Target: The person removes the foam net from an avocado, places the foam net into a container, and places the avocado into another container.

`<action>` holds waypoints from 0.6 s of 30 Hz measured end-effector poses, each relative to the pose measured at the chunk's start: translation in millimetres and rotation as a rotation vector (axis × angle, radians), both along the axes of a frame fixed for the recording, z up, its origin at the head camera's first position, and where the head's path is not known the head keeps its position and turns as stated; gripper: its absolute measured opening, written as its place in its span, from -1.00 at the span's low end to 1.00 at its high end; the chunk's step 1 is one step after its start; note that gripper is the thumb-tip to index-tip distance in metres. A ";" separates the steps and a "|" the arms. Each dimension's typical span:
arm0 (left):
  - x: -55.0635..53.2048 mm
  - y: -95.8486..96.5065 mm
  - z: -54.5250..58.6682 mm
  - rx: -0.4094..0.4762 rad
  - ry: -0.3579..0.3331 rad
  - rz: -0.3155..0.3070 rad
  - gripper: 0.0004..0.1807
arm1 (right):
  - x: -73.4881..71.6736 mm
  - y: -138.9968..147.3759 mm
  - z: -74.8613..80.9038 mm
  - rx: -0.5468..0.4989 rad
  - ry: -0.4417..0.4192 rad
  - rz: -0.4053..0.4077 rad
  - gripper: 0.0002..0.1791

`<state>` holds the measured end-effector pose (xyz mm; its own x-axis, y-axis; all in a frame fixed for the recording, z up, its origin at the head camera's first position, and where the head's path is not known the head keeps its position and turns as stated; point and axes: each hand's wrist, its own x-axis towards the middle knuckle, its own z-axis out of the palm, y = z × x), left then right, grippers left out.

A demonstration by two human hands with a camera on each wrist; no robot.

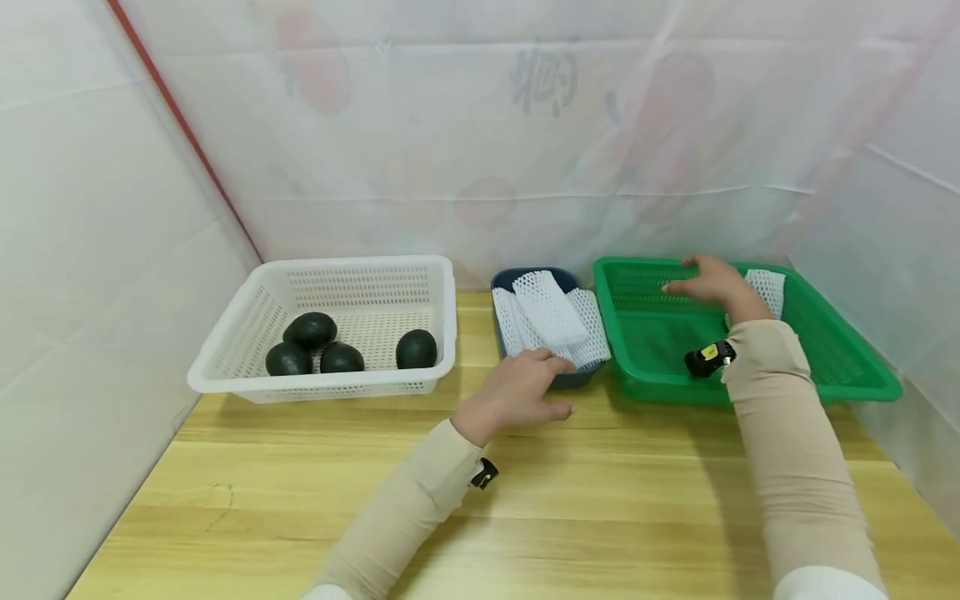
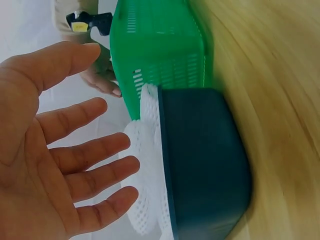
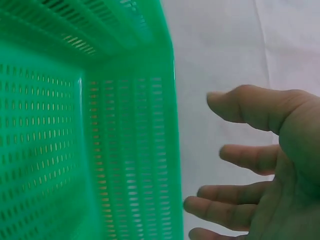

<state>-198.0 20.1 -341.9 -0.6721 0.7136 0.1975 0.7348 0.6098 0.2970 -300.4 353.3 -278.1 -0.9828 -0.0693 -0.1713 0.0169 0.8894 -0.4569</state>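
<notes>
My left hand (image 1: 517,392) is held with fingers spread and holds nothing, just in front of a dark blue bin (image 2: 205,160). White foam net sleeves (image 1: 551,308) fill that bin and stick up over its rim. My right hand (image 1: 708,282) is raised over the green basket (image 1: 652,385), its fingers apart and nothing between them. In the right wrist view the fingers (image 3: 220,212) show beside the basket's rim. A white netted item (image 1: 767,290) lies inside the green basket, partly hidden behind my right wrist.
At the left stands a white plastic basket (image 1: 322,385) with several dark green avocados (image 1: 310,331) in it. All the containers stand along the back of a wooden table (image 1: 585,517). White sheeting (image 1: 480,117) hangs behind and at both sides.
</notes>
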 end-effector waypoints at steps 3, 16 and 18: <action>1.5 5.3 -1.3 -0.001 -0.004 -0.006 -0.48 | -0.5 11.0 -4.2 -0.024 0.022 -0.068 -0.05; 8.5 23.1 -5.2 -0.023 -0.016 -0.067 -0.48 | 4.9 50.5 -21.9 0.003 0.129 -0.261 0.01; 9.0 26.1 -5.3 -0.019 -0.008 -0.088 -0.48 | 6.0 58.1 -25.8 -0.007 0.140 -0.294 0.01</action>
<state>-189.0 46.2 -347.3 -0.6080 0.7736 0.1787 0.7836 0.5483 0.2922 -294.4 411.4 -303.9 -0.9749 0.2203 -0.0335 0.2091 0.8528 -0.4786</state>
